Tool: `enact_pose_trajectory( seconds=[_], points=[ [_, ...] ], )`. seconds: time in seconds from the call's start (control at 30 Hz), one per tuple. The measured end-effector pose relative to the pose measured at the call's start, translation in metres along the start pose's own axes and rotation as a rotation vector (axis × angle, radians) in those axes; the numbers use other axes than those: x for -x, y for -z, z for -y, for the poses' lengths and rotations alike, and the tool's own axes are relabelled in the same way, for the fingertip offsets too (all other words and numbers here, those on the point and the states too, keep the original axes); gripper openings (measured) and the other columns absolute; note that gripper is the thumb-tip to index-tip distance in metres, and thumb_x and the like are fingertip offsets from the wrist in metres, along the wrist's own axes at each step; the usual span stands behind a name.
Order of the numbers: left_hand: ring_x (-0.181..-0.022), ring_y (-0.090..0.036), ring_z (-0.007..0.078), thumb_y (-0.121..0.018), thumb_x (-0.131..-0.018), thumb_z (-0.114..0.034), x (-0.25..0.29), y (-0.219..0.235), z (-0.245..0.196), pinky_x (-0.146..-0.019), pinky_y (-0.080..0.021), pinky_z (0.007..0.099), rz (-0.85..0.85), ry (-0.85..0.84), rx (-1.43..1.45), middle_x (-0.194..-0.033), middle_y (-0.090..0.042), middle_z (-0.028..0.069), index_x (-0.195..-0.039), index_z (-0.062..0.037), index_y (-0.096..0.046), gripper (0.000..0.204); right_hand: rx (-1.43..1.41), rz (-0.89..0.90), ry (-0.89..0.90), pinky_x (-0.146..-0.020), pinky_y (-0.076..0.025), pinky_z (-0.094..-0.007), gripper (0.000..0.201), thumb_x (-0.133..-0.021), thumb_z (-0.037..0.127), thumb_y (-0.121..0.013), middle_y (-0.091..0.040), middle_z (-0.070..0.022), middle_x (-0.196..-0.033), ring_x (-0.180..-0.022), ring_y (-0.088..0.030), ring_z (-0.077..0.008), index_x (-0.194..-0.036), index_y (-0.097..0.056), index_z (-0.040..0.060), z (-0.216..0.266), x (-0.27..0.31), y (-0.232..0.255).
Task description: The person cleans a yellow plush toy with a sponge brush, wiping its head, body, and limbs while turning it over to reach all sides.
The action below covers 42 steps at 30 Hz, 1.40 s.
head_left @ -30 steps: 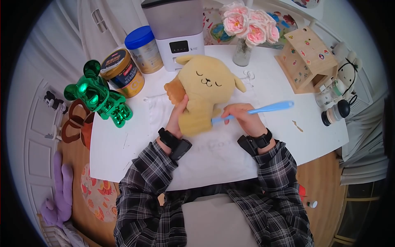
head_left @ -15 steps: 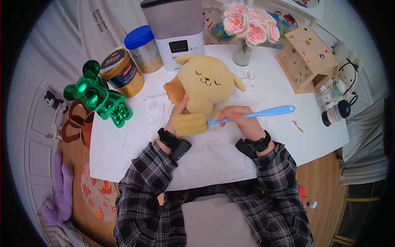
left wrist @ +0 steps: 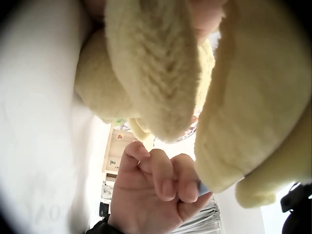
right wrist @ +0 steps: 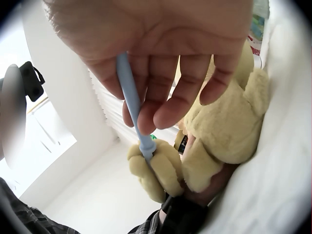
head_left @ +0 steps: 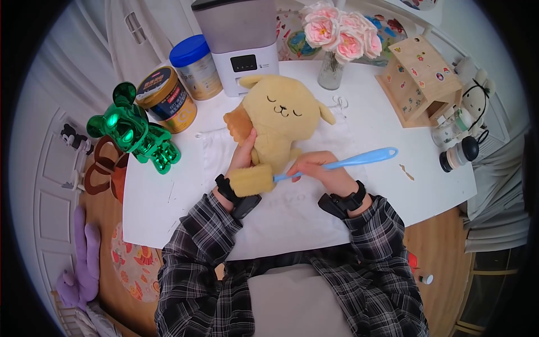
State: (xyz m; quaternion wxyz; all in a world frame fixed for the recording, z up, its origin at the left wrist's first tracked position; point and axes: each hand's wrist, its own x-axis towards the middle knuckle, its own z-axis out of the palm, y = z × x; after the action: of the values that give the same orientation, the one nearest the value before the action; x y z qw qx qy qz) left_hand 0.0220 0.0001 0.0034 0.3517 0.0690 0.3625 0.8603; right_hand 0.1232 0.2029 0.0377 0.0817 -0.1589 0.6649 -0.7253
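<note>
right hand (head_left: 325,168): fingers round blue-handled brush (head_left: 365,159), head by left wrist | left hand (head_left: 243,154): gripping plush dog (head_left: 283,109) by side | under grips: white cloth (head_left: 286,224), white table (head_left: 415,194) | beyond: rose vase (head_left: 330,76) | below table: wood floor (head_left: 441,241)

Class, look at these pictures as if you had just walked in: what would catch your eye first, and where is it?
Probably the shiny green bear at the table's left side. Next, the yellow plush dog in the middle, held by the left hand, with the blue-handled brush in the right hand beside it. The pink flowers stand out at the back.
</note>
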Motion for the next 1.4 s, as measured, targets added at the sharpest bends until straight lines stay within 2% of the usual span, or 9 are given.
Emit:
enact_pose_trajectory(
  seconds=[0.13,0.43,0.57,0.63,0.73,0.93,1.07,1.23,1.4],
  points=[
    [-0.109,-0.058,0.0192,-0.043,-0.099,-0.036,-0.005,0.012,0.006,-0.090,-0.050,0.0330,-0.027,-0.073,-0.090,-0.124,-0.056,0.0091,-0.135,-0.0058,-0.039,0.047,-0.156,-0.371,0.236,-0.080,-0.046,-0.0282,0.026,-0.096,0.017,-0.049,-0.065,-0.0083,-0.096,-0.091,-0.058,-0.0136,-0.095,-0.066,-0.0029,-0.006,-0.004,0.003],
    [-0.110,-0.058,0.0200,-0.044,-0.099,-0.037,0.001,0.001,0.000,-0.092,-0.049,0.0342,0.007,0.027,0.021,-0.124,-0.056,0.0103,-0.132,-0.0025,-0.041,0.048,0.017,-0.025,0.001,-0.077,-0.045,-0.0283,0.026,-0.096,0.016,-0.048,-0.064,-0.0073,-0.091,-0.084,-0.057,-0.0142,-0.096,-0.065,-0.0028,0.006,0.000,-0.003],
    [-0.109,-0.059,0.0204,-0.044,-0.098,-0.037,-0.003,0.013,-0.002,-0.091,-0.051,0.0342,0.012,0.116,0.043,-0.125,-0.056,0.0106,-0.132,-0.0021,-0.041,0.049,-0.149,-0.199,0.109,-0.077,-0.045,-0.0277,0.030,-0.096,0.021,-0.047,-0.065,-0.0073,-0.086,-0.082,-0.056,-0.0136,-0.095,-0.066,-0.0031,-0.005,0.001,0.014],
    [-0.109,-0.059,0.0202,-0.044,-0.098,-0.037,-0.004,0.009,0.002,-0.090,-0.051,0.0340,-0.001,-0.002,-0.041,-0.125,-0.055,0.0104,-0.132,-0.0024,-0.041,0.049,-0.306,-0.369,0.181,-0.078,-0.044,-0.0273,0.032,-0.096,0.022,-0.047,-0.065,-0.0072,-0.083,-0.082,-0.056,-0.0135,-0.094,-0.066,-0.0029,-0.003,-0.002,0.013],
    [-0.108,-0.059,0.0195,-0.044,-0.099,-0.037,-0.005,0.009,0.005,-0.088,-0.052,0.0331,-0.006,-0.063,-0.073,-0.124,-0.056,0.0104,-0.132,-0.0028,-0.041,0.048,-0.130,-0.469,0.184,-0.080,-0.043,-0.0273,0.031,-0.095,0.021,-0.047,-0.065,-0.0069,-0.083,-0.082,-0.057,-0.0136,-0.093,-0.067,-0.0024,-0.004,-0.005,0.009],
    [-0.108,-0.060,0.0187,-0.044,-0.099,-0.037,0.001,0.003,0.000,-0.087,-0.052,0.0326,-0.003,-0.037,-0.049,-0.124,-0.056,0.0113,-0.133,-0.0028,-0.041,0.048,0.077,-0.173,-0.013,-0.083,-0.042,-0.0264,0.030,-0.095,0.021,-0.048,-0.064,-0.0060,-0.083,-0.084,-0.057,-0.0135,-0.094,-0.067,-0.0018,0.005,-0.002,-0.003],
    [-0.109,-0.059,0.0189,-0.044,-0.099,-0.036,0.000,0.008,-0.004,-0.088,-0.051,0.0328,-0.071,0.070,-0.110,-0.124,-0.056,0.0116,-0.133,-0.0030,-0.040,0.048,-0.114,-0.260,0.073,-0.082,-0.042,-0.0276,0.029,-0.094,0.020,-0.049,-0.064,-0.0072,-0.084,-0.084,-0.057,-0.0147,-0.093,-0.066,-0.0030,-0.002,-0.001,0.007],
    [-0.108,-0.059,0.0189,-0.045,-0.099,-0.036,-0.002,0.004,0.003,-0.088,-0.051,0.0325,-0.026,-0.054,-0.068,-0.124,-0.056,0.0116,-0.133,-0.0028,-0.040,0.048,-0.243,-0.458,0.225,-0.080,-0.043,-0.0293,0.027,-0.093,0.018,-0.050,-0.063,-0.0099,-0.089,-0.085,-0.056,-0.0161,-0.094,-0.063,-0.0048,-0.003,-0.005,0.013],
    [-0.108,-0.060,0.0188,-0.046,-0.098,-0.035,-0.003,0.013,0.005,-0.088,-0.052,0.0323,-0.018,-0.071,-0.074,-0.123,-0.056,0.0108,-0.133,-0.0030,-0.040,0.047,-0.040,-0.274,0.050,-0.078,-0.045,-0.0276,0.027,-0.093,0.019,-0.051,-0.065,-0.0069,-0.085,-0.081,-0.058,-0.0138,-0.094,-0.067,-0.0031,-0.005,-0.003,0.002]
  ],
)
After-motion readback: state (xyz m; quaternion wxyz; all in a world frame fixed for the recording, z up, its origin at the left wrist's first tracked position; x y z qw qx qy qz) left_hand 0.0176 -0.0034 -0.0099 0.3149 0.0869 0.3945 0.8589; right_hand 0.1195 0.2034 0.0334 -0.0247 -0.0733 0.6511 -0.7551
